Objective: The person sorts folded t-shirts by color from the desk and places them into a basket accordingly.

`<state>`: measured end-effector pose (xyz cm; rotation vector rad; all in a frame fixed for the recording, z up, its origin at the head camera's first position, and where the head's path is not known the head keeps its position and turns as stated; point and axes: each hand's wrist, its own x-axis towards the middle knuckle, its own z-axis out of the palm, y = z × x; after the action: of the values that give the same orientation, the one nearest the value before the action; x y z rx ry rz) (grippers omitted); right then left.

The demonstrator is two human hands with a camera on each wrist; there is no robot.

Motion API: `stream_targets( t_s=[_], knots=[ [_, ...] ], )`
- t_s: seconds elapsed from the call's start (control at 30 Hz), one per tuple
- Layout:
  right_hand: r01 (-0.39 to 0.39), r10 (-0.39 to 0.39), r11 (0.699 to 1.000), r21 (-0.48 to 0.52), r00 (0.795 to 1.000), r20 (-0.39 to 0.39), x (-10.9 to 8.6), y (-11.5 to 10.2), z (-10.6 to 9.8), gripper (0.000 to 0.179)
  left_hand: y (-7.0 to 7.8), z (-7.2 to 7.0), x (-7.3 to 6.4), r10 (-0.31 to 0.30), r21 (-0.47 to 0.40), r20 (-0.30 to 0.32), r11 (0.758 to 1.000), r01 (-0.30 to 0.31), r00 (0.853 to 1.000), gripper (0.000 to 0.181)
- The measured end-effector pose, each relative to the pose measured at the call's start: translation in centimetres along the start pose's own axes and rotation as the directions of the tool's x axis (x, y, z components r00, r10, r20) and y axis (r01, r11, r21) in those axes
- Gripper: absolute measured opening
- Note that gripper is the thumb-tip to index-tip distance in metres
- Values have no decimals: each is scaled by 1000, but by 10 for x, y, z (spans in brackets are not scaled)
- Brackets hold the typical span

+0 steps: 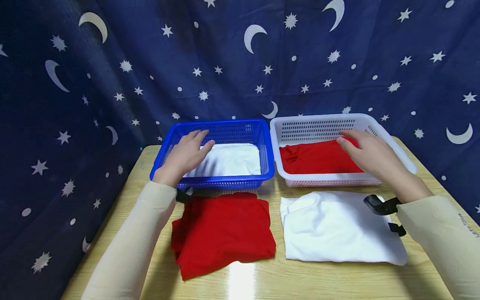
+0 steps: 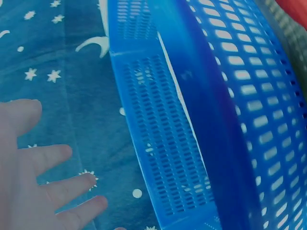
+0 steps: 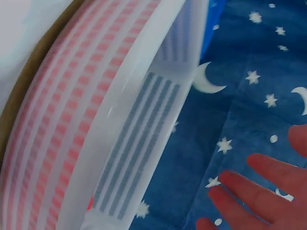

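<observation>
My left hand (image 1: 187,153) is held over the left side of a blue plastic basket (image 1: 268,155), its fingers spread and holding nothing. Inside that basket lies folded white cloth (image 1: 236,160). Over the right part of a white plastic basket (image 1: 390,143) my right hand (image 1: 369,153) hovers, fingers extended and nothing in its grasp. Folded red cloth (image 1: 318,157) lies in the white basket. Both wrist views show the loose, separated fingers beside the basket rims, the left hand (image 2: 43,177) and the right hand (image 3: 264,191) each against the curtain.
In front of the blue basket a folded red garment (image 1: 226,233) lies on the wooden table (image 1: 157,258). A folded white garment (image 1: 337,229) lies before the white basket, partly under the right wrist's black strap (image 1: 380,205). A dark blue curtain (image 1: 225,54) with moons and stars hangs behind.
</observation>
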<state>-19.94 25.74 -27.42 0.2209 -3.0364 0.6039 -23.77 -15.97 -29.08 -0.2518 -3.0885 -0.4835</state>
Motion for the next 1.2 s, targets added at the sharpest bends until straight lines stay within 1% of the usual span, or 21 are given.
stream_targets(
  t_s=[0.07,0.17,0.23,0.3,0.37,0.43,0.57,0.67,0.77,0.83,0.93,1.0,1.07,1.2],
  knots=[
    [25,-22,998,58,998,-57,-4,-5,4,57,3,-1,-3,0,-11,-5,1000,0,1000,63],
    [93,-70,986,141,985,-160,-10,-12,11,47,6,-1,-9,-7,-45,-20,999,6,1000,61],
    [127,-88,974,187,975,-206,-14,-16,18,42,7,0,-15,1,-86,-43,996,-4,999,57],
    [132,-78,963,234,971,-226,-17,-19,24,40,8,1,-20,21,-136,-66,990,-30,998,49],
    [119,-55,953,279,973,-226,-22,-22,31,39,9,2,-26,53,-173,-80,983,-66,995,41],
    [107,-36,943,314,974,-222,-25,-25,38,39,7,2,-34,79,-206,-77,974,-93,994,35],
    [107,-23,913,393,977,-212,-31,-30,50,36,2,3,-52,121,-269,-44,954,-129,992,30],
    [124,-33,879,461,979,-200,-33,-33,60,33,-2,6,-65,124,-322,3,939,-116,992,31],
    [128,-40,852,507,983,-182,-36,-36,68,32,-6,12,-75,117,-360,59,929,-88,991,33],
    [124,-39,842,525,985,-171,-38,-38,73,33,-8,16,-80,119,-379,86,922,-77,989,35],
    [118,-41,837,535,987,-153,-39,-42,77,33,-12,20,-85,119,-402,118,914,-62,986,36],
    [117,-53,834,539,990,-133,-39,-44,80,34,-16,20,-88,107,-396,134,917,-46,985,37],
    [126,-78,830,543,991,-111,-38,-46,84,35,-20,21,-91,84,-367,142,930,-26,986,37],
    [159,-147,801,577,987,-68,-37,-49,93,33,-32,21,-95,34,-293,152,956,13,988,38]
  ],
)
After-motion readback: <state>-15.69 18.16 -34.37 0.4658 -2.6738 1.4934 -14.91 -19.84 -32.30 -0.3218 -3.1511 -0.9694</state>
